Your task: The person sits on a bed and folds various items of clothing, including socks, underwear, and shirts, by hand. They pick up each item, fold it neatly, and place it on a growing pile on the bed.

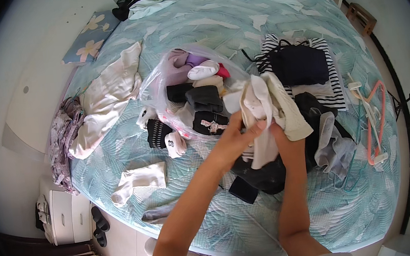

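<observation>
Both my hands are raised over the bed, around a bunch of cream and white socks (257,103). My left hand (239,133) pinches the bunch from its left side, thumb on top. My right hand (283,134) is partly covered by the cloth, and its fingers are hidden; a ribbed cream sock (288,111) drapes over it. Just left of the hands lies an open clear plastic bag (154,82) with rolled socks in it, among them a dark grey roll (205,99) and a white one (203,70). Dark clothing (267,176) lies beneath my hands.
A single white sock (140,179) and a grey sock (158,213) lie at the near left. Folded striped and dark garments (299,65) are stacked at right, beside hangers (375,123). White trousers (106,97) spread at left. A black wallet-like item (243,190) lies nearby.
</observation>
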Tool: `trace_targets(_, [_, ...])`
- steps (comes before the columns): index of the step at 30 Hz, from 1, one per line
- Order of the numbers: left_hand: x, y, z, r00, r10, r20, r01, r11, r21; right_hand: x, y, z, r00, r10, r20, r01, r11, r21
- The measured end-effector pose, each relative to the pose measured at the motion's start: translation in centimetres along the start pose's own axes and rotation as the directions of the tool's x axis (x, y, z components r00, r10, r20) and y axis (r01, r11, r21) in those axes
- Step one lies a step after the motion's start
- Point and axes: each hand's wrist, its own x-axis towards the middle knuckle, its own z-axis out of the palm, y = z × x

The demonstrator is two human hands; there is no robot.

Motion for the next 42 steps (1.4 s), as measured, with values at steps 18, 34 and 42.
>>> trace_targets(18, [-1.3, -3.0, 1.3, 0.990, -0.121, -0.074, 0.073, 0.880, -0.470, 0.5, 2.1, -0.8, 0.932, 0.338, 0.133, -0.360, 0.817, 0.449])
trace_targets(34, [-1.9, -4.3, -3.5, 0.965, 0.013, -0.261, -0.205, 0.661, -0.722, 0.8, 1.9, -1.8, 0.898, 0.438, 0.037, -0.382, 0.736, 0.559])
trace_targets(42, [-3.0, -3.8, -4.7, 0.962, 0.006, -0.272, -0.209, 0.658, -0.723, 0.4, 0.3, -1.4, 0.883, 0.468, 0.044, -0.399, 0.697, 0.595])
